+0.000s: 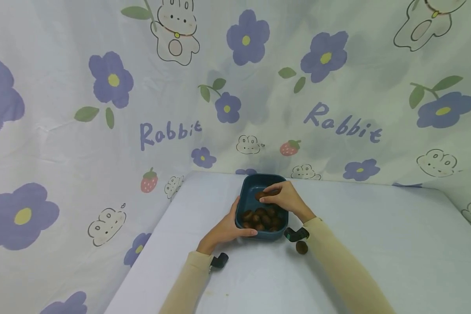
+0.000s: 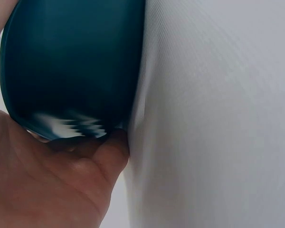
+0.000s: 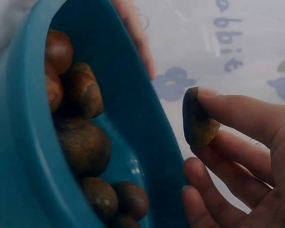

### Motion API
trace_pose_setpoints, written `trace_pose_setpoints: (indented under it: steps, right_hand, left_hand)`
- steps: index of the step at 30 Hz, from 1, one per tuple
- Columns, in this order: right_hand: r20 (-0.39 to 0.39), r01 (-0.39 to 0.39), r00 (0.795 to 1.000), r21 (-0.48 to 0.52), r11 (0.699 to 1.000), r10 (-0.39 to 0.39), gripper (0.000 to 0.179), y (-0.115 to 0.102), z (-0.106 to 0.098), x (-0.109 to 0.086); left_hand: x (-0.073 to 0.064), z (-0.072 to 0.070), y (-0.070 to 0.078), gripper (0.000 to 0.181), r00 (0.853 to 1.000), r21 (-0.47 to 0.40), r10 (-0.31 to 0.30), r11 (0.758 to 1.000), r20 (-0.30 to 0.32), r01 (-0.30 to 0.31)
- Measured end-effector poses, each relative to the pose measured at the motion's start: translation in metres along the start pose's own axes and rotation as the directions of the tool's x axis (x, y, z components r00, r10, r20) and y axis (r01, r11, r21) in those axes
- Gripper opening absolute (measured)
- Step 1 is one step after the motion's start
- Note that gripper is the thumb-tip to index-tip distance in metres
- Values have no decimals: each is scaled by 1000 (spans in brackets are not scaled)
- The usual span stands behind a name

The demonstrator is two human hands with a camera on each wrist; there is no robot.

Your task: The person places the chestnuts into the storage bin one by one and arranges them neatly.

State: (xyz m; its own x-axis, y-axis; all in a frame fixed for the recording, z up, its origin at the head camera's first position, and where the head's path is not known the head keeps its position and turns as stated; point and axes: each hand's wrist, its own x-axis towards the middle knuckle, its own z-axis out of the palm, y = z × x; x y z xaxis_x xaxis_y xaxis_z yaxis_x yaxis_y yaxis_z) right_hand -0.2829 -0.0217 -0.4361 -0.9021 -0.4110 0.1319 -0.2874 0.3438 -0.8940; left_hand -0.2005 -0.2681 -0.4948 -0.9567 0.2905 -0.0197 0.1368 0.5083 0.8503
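Note:
A deep teal rectangular container [image 1: 241, 205] stands on the white table, with several brown chestnuts [image 1: 261, 216] gathered at its near end. My left hand [image 1: 226, 227] grips its near left corner, the thumb along the front and the other fingers against the left side. Over the far part of the container, my right hand [image 1: 285, 198] pinches a single chestnut [image 3: 200, 122] between thumb and fingers. The right wrist view shows this chestnut held above the rim, apart from the others. Another chestnut [image 1: 302, 247] lies on the table just outside, below the right wrist.
The white table [image 1: 377, 244] extends to both sides of the container. A cloth backdrop [image 1: 267, 87] printed with purple flowers and rabbits hangs behind it and along the left. Small dark devices are strapped to the left wrist [image 1: 220, 260] and right wrist [image 1: 296, 234].

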Motion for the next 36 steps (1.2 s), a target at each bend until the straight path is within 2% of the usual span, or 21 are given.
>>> trace_pose_setpoints:
  steps: [8,17,23,30,36]
  right_hand:
    - [3,-46,999,-99,994,46,33,1,15,11]
    - [32,0,999,-179,984,5,29,0,23,17]
    - [61,-9,998,-227,974,23,30,-2,25,19]
    - [18,-71,997,-246,967,78,31,-9,17,24]
    - [9,-87,996,-250,964,92,30,-9,20,28]
  left_hand:
    - [-1,-1,0,136,1000,0,-1,1000,1,1]
    - [-3,-2,2,135,1000,16,2,1000,1,-2]
    - [-3,-3,2,136,1000,9,-10,1000,1,10]
    - [-1,-3,-1,136,1000,10,-2,1000,3,2]
    - [-1,-2,-1,137,1000,14,-15,1000,3,15]
